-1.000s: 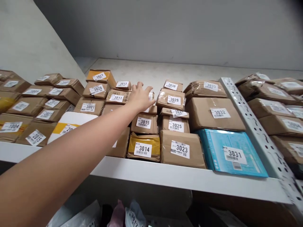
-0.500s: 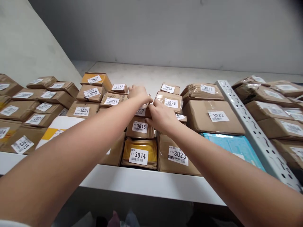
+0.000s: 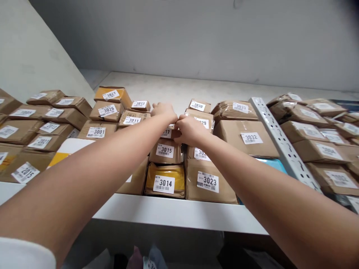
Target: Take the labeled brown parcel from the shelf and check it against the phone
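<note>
Both my arms reach up to the middle of a shelf stacked with parcels. My left hand (image 3: 164, 112) is bent and closed above a small cardboard parcel (image 3: 175, 133) whose label ends in 17; most of its fingers are hidden behind the wrist. My right hand (image 3: 190, 130) is curled around the right end of this parcel, with fingertips close to the left hand. Under it sits the box labelled 3015 (image 3: 165, 150), above the yellow-wrapped parcel 3014 (image 3: 164, 183). Box 3023 (image 3: 193, 186) is below my right wrist. The 3011 parcel (image 3: 132, 120) lies left of my left hand.
Boxes 3026 (image 3: 108, 111) and 3027 (image 3: 110, 94) are stacked to the left. Large box 3032 (image 3: 251, 138) stands on the right, beside a perforated metal upright (image 3: 286, 145). A white shelf edge (image 3: 179, 213) runs along the front. More parcels fill both sides.
The view has shifted slightly, so the shelf's right side sits further left. My right hand has moved a little left and up, closer to my left hand.
</note>
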Motion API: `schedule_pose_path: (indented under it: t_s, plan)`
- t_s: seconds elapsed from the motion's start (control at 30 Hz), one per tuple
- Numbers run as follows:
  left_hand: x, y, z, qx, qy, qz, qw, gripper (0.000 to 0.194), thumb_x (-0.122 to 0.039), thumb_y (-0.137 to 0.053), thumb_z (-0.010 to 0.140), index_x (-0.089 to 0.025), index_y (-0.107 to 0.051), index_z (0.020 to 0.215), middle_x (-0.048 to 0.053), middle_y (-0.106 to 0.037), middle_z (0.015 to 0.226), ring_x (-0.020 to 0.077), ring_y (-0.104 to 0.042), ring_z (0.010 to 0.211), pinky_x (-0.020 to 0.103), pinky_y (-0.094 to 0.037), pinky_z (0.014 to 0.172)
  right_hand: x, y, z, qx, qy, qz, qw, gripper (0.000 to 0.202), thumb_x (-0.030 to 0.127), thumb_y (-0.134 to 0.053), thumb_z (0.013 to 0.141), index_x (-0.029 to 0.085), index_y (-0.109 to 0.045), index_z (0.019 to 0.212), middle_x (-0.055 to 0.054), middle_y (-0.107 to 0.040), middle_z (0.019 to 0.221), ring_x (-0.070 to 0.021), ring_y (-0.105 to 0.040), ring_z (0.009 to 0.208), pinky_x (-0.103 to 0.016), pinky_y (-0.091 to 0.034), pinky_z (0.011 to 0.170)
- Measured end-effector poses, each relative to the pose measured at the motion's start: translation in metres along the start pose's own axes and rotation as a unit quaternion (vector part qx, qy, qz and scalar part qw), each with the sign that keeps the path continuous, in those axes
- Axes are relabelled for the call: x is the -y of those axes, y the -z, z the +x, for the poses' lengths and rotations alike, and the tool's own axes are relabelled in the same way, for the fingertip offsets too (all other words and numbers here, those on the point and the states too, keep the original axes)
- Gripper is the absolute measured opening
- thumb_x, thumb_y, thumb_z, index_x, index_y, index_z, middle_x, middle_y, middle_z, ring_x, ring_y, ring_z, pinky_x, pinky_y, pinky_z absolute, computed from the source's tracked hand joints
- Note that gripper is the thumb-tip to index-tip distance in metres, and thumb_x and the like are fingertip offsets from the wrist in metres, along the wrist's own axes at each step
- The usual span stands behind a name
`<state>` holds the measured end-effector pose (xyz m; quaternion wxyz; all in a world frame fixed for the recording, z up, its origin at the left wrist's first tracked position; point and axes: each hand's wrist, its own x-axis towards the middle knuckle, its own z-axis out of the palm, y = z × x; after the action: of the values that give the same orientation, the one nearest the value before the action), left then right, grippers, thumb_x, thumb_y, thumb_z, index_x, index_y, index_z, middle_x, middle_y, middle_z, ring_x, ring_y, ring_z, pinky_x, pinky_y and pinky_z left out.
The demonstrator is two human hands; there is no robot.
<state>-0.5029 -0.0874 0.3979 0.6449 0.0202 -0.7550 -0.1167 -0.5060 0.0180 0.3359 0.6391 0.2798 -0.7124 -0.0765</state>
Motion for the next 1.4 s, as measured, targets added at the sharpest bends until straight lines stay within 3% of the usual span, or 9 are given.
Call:
schedule_pose_path:
  t_s: [0.23,0.43,0.57,0.63,0.73,0.93,1.17,1.3,1.4]
  plan:
    - [0.008,0.008,0.000,-0.008,-0.016,-0.065,0.998,0.050,-0.043,-0.081,0.047,-0.016,-0.067,0.087,0.017,-0.062,0.102,0.0360,-0.052,0.104,0.045,-0.043,0.087,-0.016,-0.002,-0.011,-0.071,0.011,0.107,0.992,0.029,0.022,-0.071,0.062,0.017,-0.063,0.090,-0.003,-0.055,0.086,-0.0169,-0.050,0.075,-0.030,-0.042,0.066]
    - [0.017,0.002,-0.003,-0.035,-0.049,-0.103,0.993,0.055,-0.043,-0.080,0.048,-0.018,-0.068,0.095,0.017,-0.062,0.106,0.0356,-0.052,0.104,0.045,-0.044,0.086,-0.015,-0.003,-0.012,-0.043,-0.002,0.094,0.995,0.039,0.025,-0.074,0.066,0.020,-0.063,0.103,-0.006,-0.058,0.097,-0.0195,-0.053,0.081,-0.033,-0.042,0.070]
    - [0.023,0.010,0.002,0.032,-0.063,-0.120,0.990,0.049,-0.044,-0.080,0.048,-0.020,-0.068,0.089,0.011,-0.067,0.092,0.0302,-0.060,0.088,0.042,-0.047,0.078,-0.019,-0.005,-0.016,-0.053,-0.003,0.181,0.982,0.034,0.028,-0.070,0.070,0.021,-0.058,0.102,-0.004,-0.060,0.096,-0.0172,-0.054,0.078,-0.033,-0.044,0.070]
    - [0.024,0.020,0.007,0.078,-0.053,-0.137,0.986,0.040,-0.039,-0.081,0.049,-0.020,-0.067,0.082,0.007,-0.068,0.081,0.0255,-0.062,0.077,0.038,-0.048,0.071,-0.023,-0.008,-0.020,-0.062,0.001,0.263,0.963,0.036,0.032,-0.067,0.073,0.022,-0.053,0.105,-0.002,-0.060,0.099,-0.0146,-0.054,0.074,-0.032,-0.046,0.070]
    - [0.024,0.033,0.012,0.102,-0.040,-0.167,0.980,0.030,-0.031,-0.080,0.052,-0.018,-0.066,0.075,0.003,-0.066,0.073,0.0208,-0.062,0.069,0.033,-0.048,0.065,-0.027,-0.013,-0.026,-0.107,0.021,0.339,0.934,0.036,0.032,-0.060,0.078,0.022,-0.046,0.110,-0.003,-0.057,0.104,-0.0134,-0.054,0.074,-0.032,-0.047,0.071]
    - [0.029,0.026,0.014,0.082,-0.056,-0.191,0.977,0.037,-0.037,-0.080,0.049,-0.021,-0.068,0.080,0.002,-0.066,0.072,0.0221,-0.063,0.074,0.034,-0.047,0.068,-0.022,-0.016,-0.032,-0.149,0.023,0.207,0.967,0.045,0.031,-0.063,0.076,0.019,-0.044,0.114,-0.009,-0.060,0.103,-0.0225,-0.056,0.086,-0.037,-0.046,0.072]
    - [0.041,0.020,0.015,0.020,-0.038,-0.256,0.966,0.044,-0.043,-0.073,0.052,-0.023,-0.066,0.091,0.006,-0.068,0.087,0.0258,-0.063,0.081,0.039,-0.048,0.076,-0.015,-0.027,-0.037,-0.194,-0.005,0.233,0.953,0.042,0.032,-0.059,0.080,0.020,-0.041,0.116,-0.012,-0.059,0.112,-0.0292,-0.059,0.094,-0.046,-0.050,0.078]
    - [0.054,0.017,0.012,0.082,-0.068,-0.361,0.926,0.053,-0.039,-0.074,0.053,-0.019,-0.062,0.101,0.009,-0.067,0.101,0.0255,-0.063,0.090,0.035,-0.050,0.077,-0.012,-0.035,-0.042,-0.269,0.011,0.220,0.938,0.048,0.038,-0.054,0.084,0.021,-0.034,0.124,-0.015,-0.054,0.123,-0.0324,-0.056,0.107,-0.050,-0.050,0.085]
    - [0.062,0.009,0.017,0.094,-0.112,-0.336,0.931,0.049,-0.037,-0.070,0.056,-0.017,-0.062,0.100,0.011,-0.067,0.104,0.0276,-0.061,0.100,0.036,-0.048,0.085,-0.013,-0.041,-0.044,-0.296,0.021,0.219,0.929,0.053,0.040,-0.053,0.085,0.021,-0.029,0.128,-0.017,-0.049,0.130,-0.0321,-0.054,0.112,-0.050,-0.051,0.087]
